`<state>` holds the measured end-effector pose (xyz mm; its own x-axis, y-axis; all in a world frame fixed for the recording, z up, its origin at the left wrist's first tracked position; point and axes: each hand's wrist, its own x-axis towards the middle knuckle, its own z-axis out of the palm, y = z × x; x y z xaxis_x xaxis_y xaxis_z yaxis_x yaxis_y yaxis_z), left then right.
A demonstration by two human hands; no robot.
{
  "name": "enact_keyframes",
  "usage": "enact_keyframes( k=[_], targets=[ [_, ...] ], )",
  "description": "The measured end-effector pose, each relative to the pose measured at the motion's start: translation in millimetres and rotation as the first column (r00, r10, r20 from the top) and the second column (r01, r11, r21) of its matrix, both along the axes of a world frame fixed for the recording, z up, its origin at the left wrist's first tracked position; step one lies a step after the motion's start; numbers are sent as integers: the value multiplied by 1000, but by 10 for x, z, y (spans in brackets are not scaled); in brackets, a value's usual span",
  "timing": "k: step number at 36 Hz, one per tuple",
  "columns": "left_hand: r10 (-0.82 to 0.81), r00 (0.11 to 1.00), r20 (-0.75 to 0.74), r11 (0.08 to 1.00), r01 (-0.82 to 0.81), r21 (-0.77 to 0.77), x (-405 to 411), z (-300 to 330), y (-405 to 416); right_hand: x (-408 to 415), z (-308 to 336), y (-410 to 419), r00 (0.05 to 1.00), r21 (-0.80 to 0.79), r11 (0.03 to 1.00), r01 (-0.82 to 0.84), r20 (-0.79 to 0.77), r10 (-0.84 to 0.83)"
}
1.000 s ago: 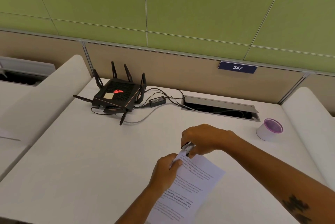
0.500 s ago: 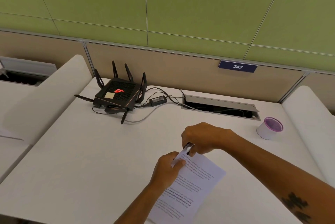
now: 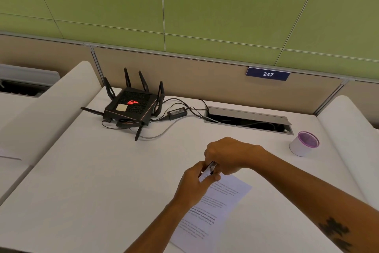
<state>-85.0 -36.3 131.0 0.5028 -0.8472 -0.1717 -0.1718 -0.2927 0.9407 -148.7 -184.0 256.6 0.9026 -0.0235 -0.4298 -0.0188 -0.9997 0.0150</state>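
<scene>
Surface: white desk [image 3: 92,181], closed at the back by a tan partition [image 3: 194,76] under a green panelled wall [image 3: 205,6]. A number plate [image 3: 267,74] on the partition reads 247.

At the desk's far left stands a black router [image 3: 131,105], with a power adapter [image 3: 177,112] just beside it. Their cables run into the open cable hatch [image 3: 248,118]. A purple-rimmed cup [image 3: 304,143] stands well apart, at right.

The printed sheet [image 3: 215,207] lies flat on the near desk. My left hand [image 3: 194,185] pinches its top corner with curled fingers. My right hand [image 3: 225,155] is curled round a small dark tool [image 3: 211,167] at that corner. My hands hide the corner itself.
</scene>
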Motion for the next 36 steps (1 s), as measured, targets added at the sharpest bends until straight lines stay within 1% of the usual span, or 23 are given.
enact_keyframes(
  k=[12, 17, 23, 28, 36],
  targets=[
    [47, 998, -29, 998, -48, -44, -44, -65, -53, 56, -8, -46, 999, -8, 999, -37, 23, 37],
    [19, 998, -55, 999, -20, -27, -20, -53, -83, 67, -52, -127, 1000, -26, 1000, -15, 9, 15],
    [-35, 998, -51, 999, 36, 31, 92, -237, 21, 10, -161, -235, 999, 67, 998, 22, 33, -25],
    [9, 1000, -25, 998, -7, 59, 94, -313, 125, -24, -230, -287, 999, 150, 988, 34, 24, -38],
    [53, 997, -60, 995, -48, 88, 83, -276, 129, -102, -282, -391, 989, 251, 959, 129, 33, -141]
  ],
)
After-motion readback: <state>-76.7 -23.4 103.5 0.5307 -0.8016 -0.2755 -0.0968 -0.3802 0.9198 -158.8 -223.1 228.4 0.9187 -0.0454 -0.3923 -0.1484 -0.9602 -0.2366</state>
